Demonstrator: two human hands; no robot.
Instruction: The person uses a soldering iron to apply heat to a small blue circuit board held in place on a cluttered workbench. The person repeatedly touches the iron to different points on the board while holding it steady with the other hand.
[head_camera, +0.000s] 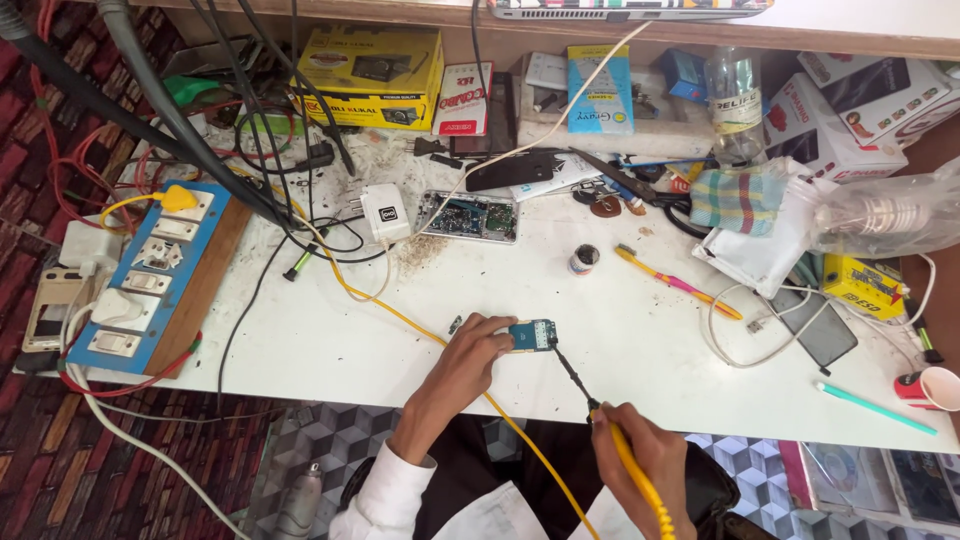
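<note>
The left hand (470, 350) pinches a small green circuit board (532, 335) near the white bench's (330, 340) front edge while the right hand (645, 460) grips a yellow soldering iron (610, 445), so soldering looks under way, and the tip needs a steady touch.

Bright, even light falls from above onto the white surface (330, 340), which shows almost no glare and only short, soft shadows under the clutter. Focus is sharp in the middle. Towards the edges the wide lens bends straight lines and detail softens slightly.

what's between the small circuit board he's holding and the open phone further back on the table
In the head view, only bare white tabletop lies between the small circuit board and the open phone.
</note>
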